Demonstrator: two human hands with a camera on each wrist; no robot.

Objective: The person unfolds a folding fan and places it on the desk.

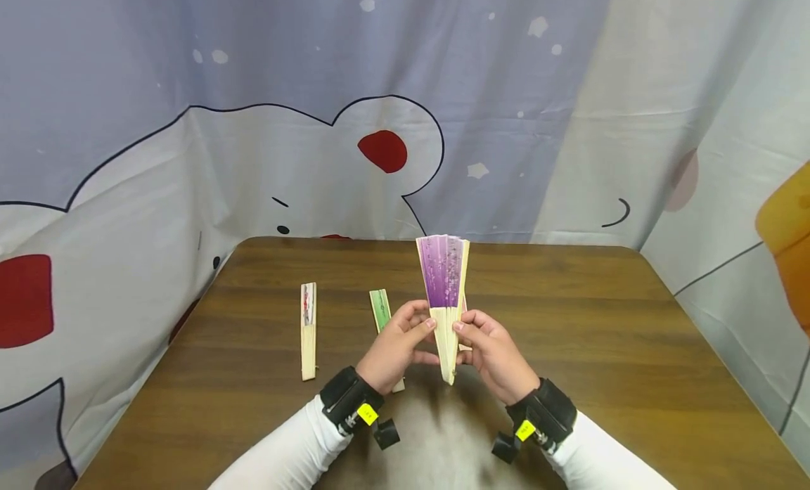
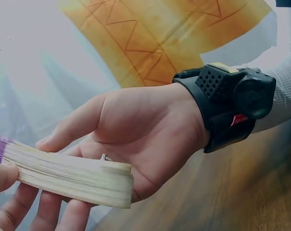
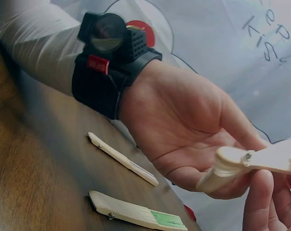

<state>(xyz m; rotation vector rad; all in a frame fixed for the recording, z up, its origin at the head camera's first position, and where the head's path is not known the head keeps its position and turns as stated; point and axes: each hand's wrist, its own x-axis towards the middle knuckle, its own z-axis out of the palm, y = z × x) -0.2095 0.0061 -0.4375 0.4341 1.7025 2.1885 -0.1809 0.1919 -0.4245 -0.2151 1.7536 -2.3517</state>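
A purple folding fan (image 1: 441,272) with pale wooden ribs is held upright over the table, its leaf partly spread. My left hand (image 1: 395,349) pinches its ribs from the left, thumb in front. From the other side my right hand (image 1: 496,356) pinches the ribs, its thumb also in front. In the left wrist view, the fan's stacked ribs (image 2: 68,173) lie across the right hand (image 2: 145,125). The right wrist view shows the left hand (image 3: 179,106) by the fan's riveted end (image 3: 232,159).
Left of the hands lies a closed fan with a white, red-marked leaf (image 1: 308,328). A closed green fan (image 1: 381,308) is partly behind the left hand. Part of a pink-edged fan (image 1: 465,304) shows behind the purple one. Patterned curtains (image 1: 481,124) hang behind the wooden table (image 1: 601,335).
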